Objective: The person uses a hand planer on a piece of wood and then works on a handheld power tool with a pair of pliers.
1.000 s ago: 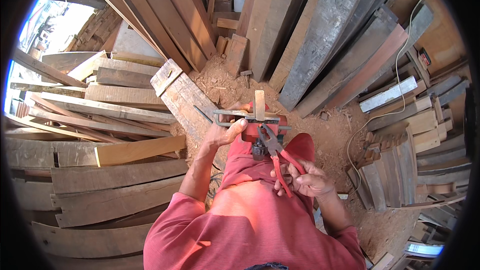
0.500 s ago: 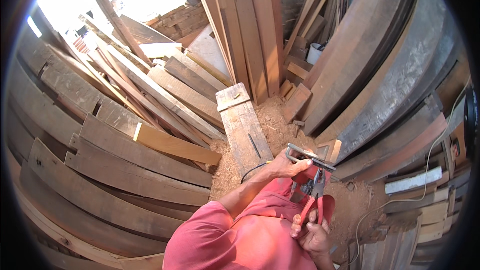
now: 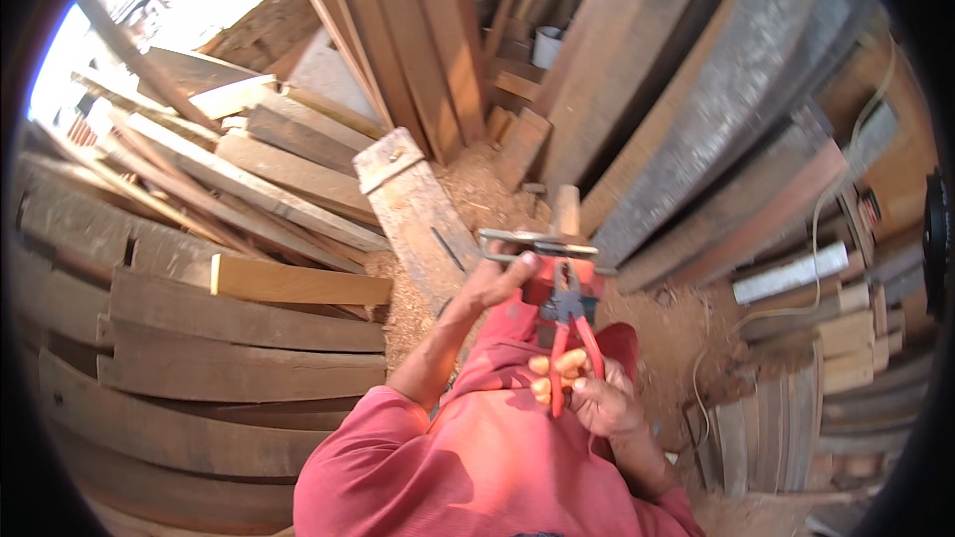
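In front of my lap, my left hand (image 3: 504, 276) is closed on a tool with a red body (image 3: 542, 283) and a flat metal base (image 3: 542, 239). The base faces up and is seen nearly edge-on; the tool's exact kind is unclear. Pliers with red handles (image 3: 559, 363) are gripped in my right hand (image 3: 602, 398), fingers wrapped round and between the handles. Their handles are spread, and their grey jaws point up, overlapping the tool just below its base. Whether the jaws bite on anything is too blurred to tell.
A worn plank bench (image 3: 418, 204) stands ahead over wood shavings (image 3: 477, 184). Long boards (image 3: 229, 358) are piled on the left, and large slabs (image 3: 637, 50) lean on the right. A pale cable (image 3: 818, 239) runs down the right side, past a white-grey block (image 3: 791, 273).
The whole view has shifted, with the surroundings sliding left. The tool's base now looks more level, and the pliers have tipped more upright with their jaws up near the base.
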Available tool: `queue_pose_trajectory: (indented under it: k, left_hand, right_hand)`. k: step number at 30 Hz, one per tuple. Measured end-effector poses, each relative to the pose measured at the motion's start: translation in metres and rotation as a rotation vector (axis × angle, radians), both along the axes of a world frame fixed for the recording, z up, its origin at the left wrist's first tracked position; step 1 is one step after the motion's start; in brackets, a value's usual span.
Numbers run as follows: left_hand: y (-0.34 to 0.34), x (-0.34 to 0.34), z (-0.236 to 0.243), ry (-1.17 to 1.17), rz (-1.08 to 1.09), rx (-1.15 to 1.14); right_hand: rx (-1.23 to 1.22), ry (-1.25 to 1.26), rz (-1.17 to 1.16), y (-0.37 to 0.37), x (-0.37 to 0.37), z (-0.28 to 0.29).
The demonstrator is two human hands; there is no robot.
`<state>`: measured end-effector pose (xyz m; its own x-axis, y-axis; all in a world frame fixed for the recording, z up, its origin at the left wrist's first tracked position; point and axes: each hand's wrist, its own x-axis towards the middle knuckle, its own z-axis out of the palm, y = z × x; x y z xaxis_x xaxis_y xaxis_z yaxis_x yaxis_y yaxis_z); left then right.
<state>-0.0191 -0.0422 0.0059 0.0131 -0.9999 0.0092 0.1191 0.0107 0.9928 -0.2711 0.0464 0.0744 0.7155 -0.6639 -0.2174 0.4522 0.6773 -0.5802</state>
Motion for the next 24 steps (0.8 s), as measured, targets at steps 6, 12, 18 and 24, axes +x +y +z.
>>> queue_pose_trajectory:
  k: [6,12,18,24]
  left_hand:
    - [-0.011,0.023,-0.026,-0.145,-0.120,0.027]
    - [-0.012,0.032,-0.029,-0.097,-0.153,-0.019]
    - [-0.010,0.037,-0.035,-0.047,-0.181,-0.056]
    - [-0.014,0.032,-0.023,-0.065,-0.265,-0.130]
  right_hand:
    - [-0.044,-0.045,0.167,-0.028,-0.038,0.014]
    - [-0.012,0.004,0.276,-0.046,-0.054,0.026]
    - [0.001,0.059,0.402,-0.065,-0.056,0.026]
    - [0.000,0.041,0.409,-0.070,-0.055,0.021]
